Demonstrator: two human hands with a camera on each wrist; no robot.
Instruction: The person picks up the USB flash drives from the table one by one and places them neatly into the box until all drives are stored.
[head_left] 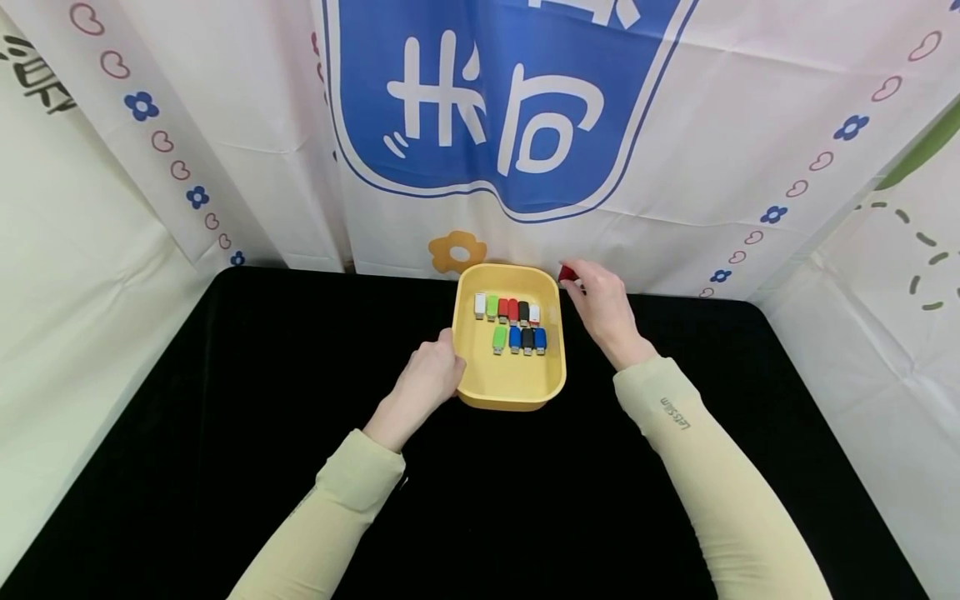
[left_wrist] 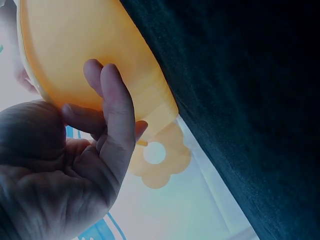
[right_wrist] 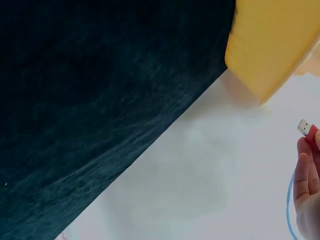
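A yellow plastic bin (head_left: 502,383) stands near the back of the black table. My left hand (head_left: 431,367) grips it at its left side; in the left wrist view, curled fingers (left_wrist: 117,100) lie against the outer wall. Inside, USB flash drives (head_left: 513,312) in white, green, red and black form an upper row. Below them is a shorter row of green, blue and black ones (head_left: 527,340). Just outside the bin's back right corner, my right hand (head_left: 603,308) pinches a red USB flash drive (head_left: 567,273), whose metal plug (right_wrist: 304,127) shows in the right wrist view.
Black cloth (head_left: 300,358) covers the table on both sides of the bin. Right behind the bin hangs a white printed curtain (head_left: 285,192) with a blue emblem and an orange flower (head_left: 442,252). More printed cloth hangs at the left and right sides.
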